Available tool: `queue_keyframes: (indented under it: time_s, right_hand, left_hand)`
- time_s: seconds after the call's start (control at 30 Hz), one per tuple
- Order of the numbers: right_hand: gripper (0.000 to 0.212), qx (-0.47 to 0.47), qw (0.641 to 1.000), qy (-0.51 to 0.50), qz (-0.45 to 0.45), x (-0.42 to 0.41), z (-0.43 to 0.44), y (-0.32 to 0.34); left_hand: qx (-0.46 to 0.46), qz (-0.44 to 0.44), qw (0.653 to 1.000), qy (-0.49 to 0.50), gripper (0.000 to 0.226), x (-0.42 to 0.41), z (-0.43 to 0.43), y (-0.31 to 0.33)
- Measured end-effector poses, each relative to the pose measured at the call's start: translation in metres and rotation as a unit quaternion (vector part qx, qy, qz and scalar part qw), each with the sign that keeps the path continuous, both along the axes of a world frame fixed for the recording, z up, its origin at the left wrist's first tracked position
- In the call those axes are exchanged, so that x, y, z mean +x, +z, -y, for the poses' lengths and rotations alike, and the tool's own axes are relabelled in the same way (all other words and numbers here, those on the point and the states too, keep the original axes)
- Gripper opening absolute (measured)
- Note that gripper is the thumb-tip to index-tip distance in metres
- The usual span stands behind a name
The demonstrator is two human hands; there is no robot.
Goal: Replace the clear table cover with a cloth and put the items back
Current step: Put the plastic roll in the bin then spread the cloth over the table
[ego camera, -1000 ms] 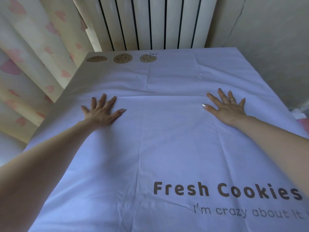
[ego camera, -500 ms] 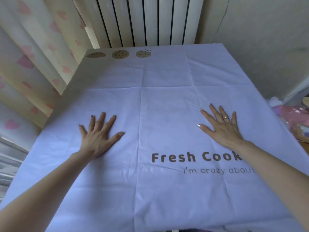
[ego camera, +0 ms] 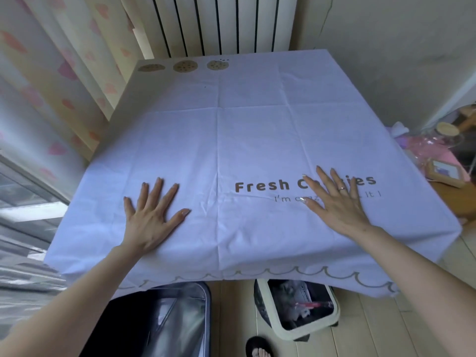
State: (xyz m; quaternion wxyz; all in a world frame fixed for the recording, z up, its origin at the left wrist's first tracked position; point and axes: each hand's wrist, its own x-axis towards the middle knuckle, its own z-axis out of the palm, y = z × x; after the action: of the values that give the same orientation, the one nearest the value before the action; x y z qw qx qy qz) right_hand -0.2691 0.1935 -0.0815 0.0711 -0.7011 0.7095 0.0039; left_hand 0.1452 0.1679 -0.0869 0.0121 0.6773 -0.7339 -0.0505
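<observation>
- Cloth [ego camera: 257, 124] lies spread flat, its print [ego camera: 261, 186] facing the person. The hem [ego camera: 257, 271] hangs over the near edge, below the print.
- Left hand [ego camera: 152, 217] rests palm-down on the cloth, left of the print. Fingers are straight and splayed, holding nothing.
- Right hand [ego camera: 337, 204] lies flat across the print's right half, fingers straight and spread, nothing held.
- Step, by my reading, is smoothing. Fold creases cross beyond the print, with small puckers just left of it between the hands.
- To do it well, keep the palms flat and sweep outward from the print toward the side edges, without pinching or bunching. Check that the hem hangs level.
- Jar [ego camera: 448, 130] and frame [ego camera: 444, 172] wait right of the print, off the cloth, not yet put back. Setting them down on puckers would likely lock them in.
</observation>
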Motion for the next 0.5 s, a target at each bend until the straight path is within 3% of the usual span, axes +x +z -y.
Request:
queue_keyframes:
  time_s: [0.1, 0.33, 0.43, 0.5]
  right_hand:
    - [0.076, 0.002, 1.000, 0.011, -0.006, 0.003, -0.023, 0.000]
    - [0.104, 0.023, 0.995, 0.094, -0.021, -0.006, -0.053, 0.003]
    - [0.090, -0.046, 0.994, 0.086, -0.047, -0.001, -0.061, -0.004]
    - [0.096, -0.100, 0.991, 0.060, -0.067, 0.008, -0.066, -0.013]
  left_hand:
    - [-0.017, -0.003, 1.000, -0.016, 0.091, 0.008, -0.023, -0.001]
    - [-0.054, 0.062, 0.988, -0.134, 0.092, 0.031, -0.054, -0.005]
    - [-0.099, 0.075, 0.981, -0.152, 0.074, 0.035, -0.055, -0.012]
    - [-0.133, 0.067, 0.981, -0.127, 0.080, 0.032, -0.058, -0.018]
